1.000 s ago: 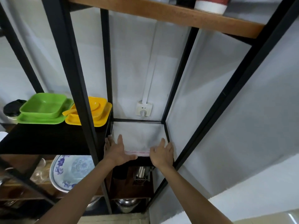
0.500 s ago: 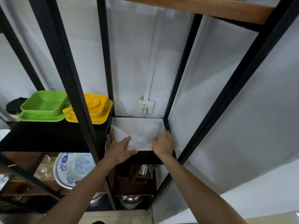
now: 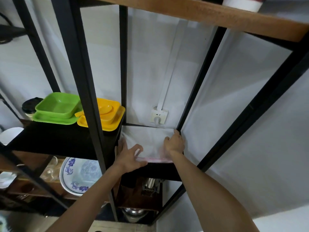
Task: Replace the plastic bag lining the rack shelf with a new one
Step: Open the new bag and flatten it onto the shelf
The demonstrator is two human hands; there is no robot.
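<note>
A translucent white plastic bag [image 3: 148, 139] with a pink strip along its near edge lies flat on the narrow black rack shelf [image 3: 160, 171]. My left hand [image 3: 127, 156] rests on the bag's near left corner, fingers spread, thumb at the pink edge. My right hand [image 3: 174, 143] lies palm down on the bag's right side, its fingertips reaching toward the back right corner by the black upright. Both hands press flat on the bag; neither grips it.
Black metal uprights [image 3: 87, 77] frame the shelf. Green trays [image 3: 56, 109] and yellow trays [image 3: 103, 114] sit on the black shelf to the left. A wall socket [image 3: 158, 116] is behind. A blue-patterned plate [image 3: 78, 174] and metal utensils [image 3: 150, 185] are below. A wooden shelf [image 3: 209, 15] is overhead.
My right hand has slid from the bag's near edge toward the back right corner. My left hand stayed at the near left corner and spread its fingers wider.
</note>
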